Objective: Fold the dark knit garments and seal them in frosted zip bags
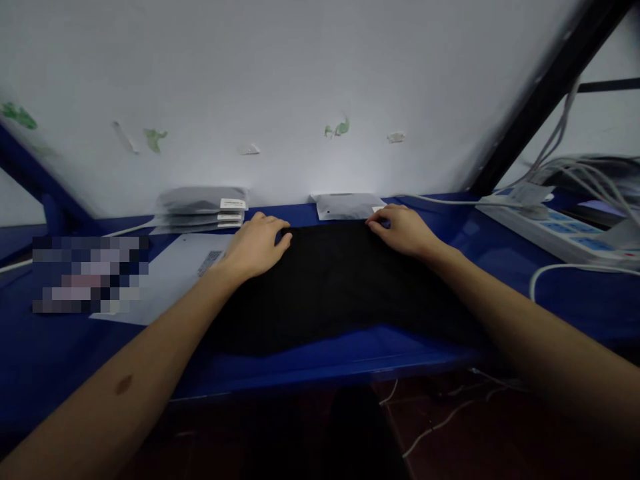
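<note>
A black cloth point(335, 287) lies spread flat on the blue table point(50, 353) in front of me. My left hand point(256, 245) rests on its far left corner, fingers curled and pinching the edge. My right hand point(403, 230) grips the far right corner the same way, fingers bent over the cloth's edge. Both forearms reach over the cloth from the near side.
A stack of grey packaged bags point(200, 210) lies against the white wall at the back left, a single one point(347, 205) sits behind the cloth. A white sheet with a barcode point(170, 277) lies left. A power strip point(560, 230) with cables occupies the right.
</note>
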The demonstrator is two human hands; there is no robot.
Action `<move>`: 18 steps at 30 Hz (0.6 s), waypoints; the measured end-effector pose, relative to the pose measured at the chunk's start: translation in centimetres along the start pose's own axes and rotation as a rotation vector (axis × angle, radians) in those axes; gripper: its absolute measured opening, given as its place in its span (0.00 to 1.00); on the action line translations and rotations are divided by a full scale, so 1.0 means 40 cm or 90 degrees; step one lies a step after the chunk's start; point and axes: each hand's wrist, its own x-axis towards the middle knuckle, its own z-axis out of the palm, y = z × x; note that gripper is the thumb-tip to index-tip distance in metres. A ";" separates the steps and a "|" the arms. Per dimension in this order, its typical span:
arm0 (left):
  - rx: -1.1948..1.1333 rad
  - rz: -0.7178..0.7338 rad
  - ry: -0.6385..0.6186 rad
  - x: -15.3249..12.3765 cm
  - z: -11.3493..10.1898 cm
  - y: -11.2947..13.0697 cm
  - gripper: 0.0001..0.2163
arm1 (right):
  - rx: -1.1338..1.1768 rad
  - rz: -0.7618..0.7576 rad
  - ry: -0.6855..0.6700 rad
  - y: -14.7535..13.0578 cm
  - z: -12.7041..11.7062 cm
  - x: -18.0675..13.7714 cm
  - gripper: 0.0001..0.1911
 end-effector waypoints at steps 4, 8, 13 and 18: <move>-0.005 0.033 -0.044 -0.003 0.016 -0.015 0.18 | 0.007 0.009 -0.007 -0.005 -0.007 -0.002 0.12; -0.006 0.023 -0.054 -0.003 0.023 -0.020 0.18 | -0.010 0.034 -0.004 -0.001 -0.006 -0.006 0.12; -0.015 0.009 -0.056 -0.002 0.015 -0.015 0.16 | -0.020 0.051 -0.004 0.010 -0.003 -0.008 0.13; -0.036 0.003 -0.049 0.001 0.012 -0.015 0.10 | -0.008 0.059 -0.001 0.002 -0.009 -0.007 0.12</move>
